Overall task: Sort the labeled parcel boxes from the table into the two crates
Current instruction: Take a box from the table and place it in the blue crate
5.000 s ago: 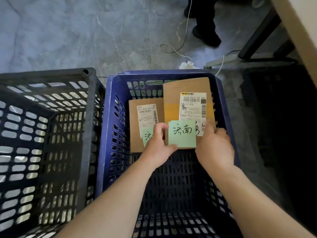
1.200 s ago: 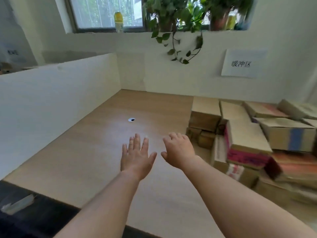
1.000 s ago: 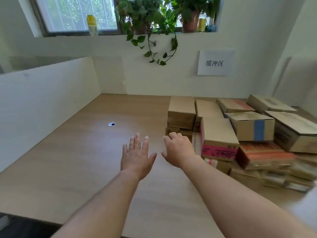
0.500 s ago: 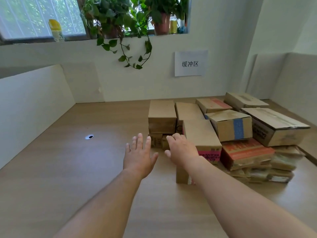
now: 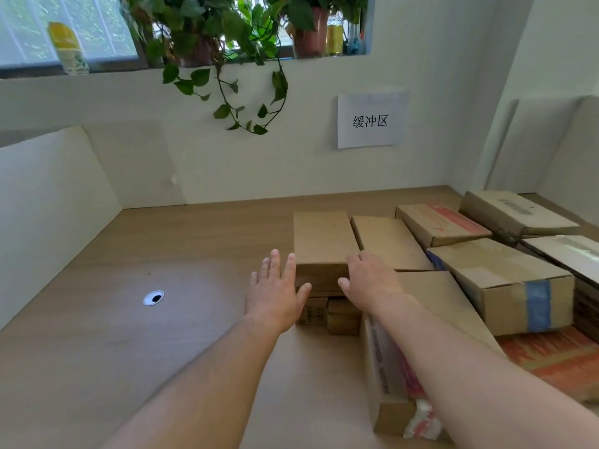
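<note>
I stretch both my arms forward, side by side. My left hand (image 5: 275, 294) is flat, palm down, fingers straight, thumb spread. My right hand (image 5: 369, 280) has its fingers a little bent.

bare table (image 5: 129, 351) left, boxes (image 5: 502, 280) crowding right

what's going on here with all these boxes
A person is reaching with both hands for a plain brown box at the left end of a pile of parcels on the wooden table. The left hand, fingers straight, is at its left side; the right hand is at its near right corner. The box rests on smaller boxes, not yet lifted.
</note>
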